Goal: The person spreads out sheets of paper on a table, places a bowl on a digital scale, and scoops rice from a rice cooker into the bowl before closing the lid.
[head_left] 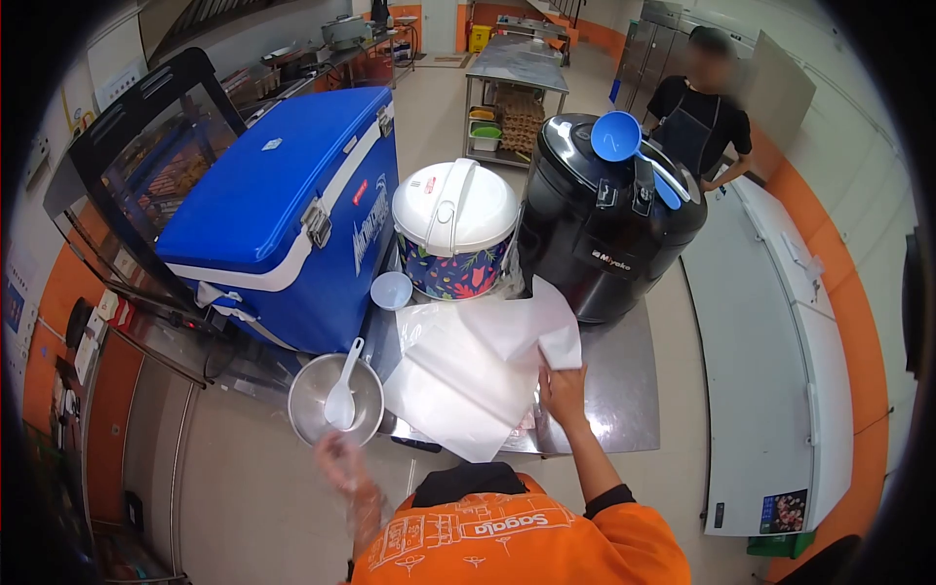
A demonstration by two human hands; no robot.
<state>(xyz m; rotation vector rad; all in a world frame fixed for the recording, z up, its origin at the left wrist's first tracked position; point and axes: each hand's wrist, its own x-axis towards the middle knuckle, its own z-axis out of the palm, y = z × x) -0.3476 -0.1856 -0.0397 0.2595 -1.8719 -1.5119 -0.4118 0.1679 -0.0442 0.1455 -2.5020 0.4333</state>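
White sheets of wrapping paper (pixel 458 366) lie spread on the steel table. My right hand (pixel 564 393) is closed on the paper's right edge, where a corner is lifted and folded up. My left hand (pixel 341 463) wears a clear plastic glove and is just below the metal bowl (pixel 302 405); motion blur hides how its fingers stand. Inside that bowl rests a white rice paddle (pixel 340 405), its handle leaning on the far rim. A small pale-blue cup (pixel 391 291) is beside the paper's far left corner.
A blue cooler box (pixel 283 195) stands at left, a floral rice container with white lid (pixel 456 210) at centre, and a black Miyako cooker (pixel 609 258) at right with a blue ladle (pixel 616 136) on top. A person (pixel 697 117) stands behind, near a white chest freezer (pixel 746 370).
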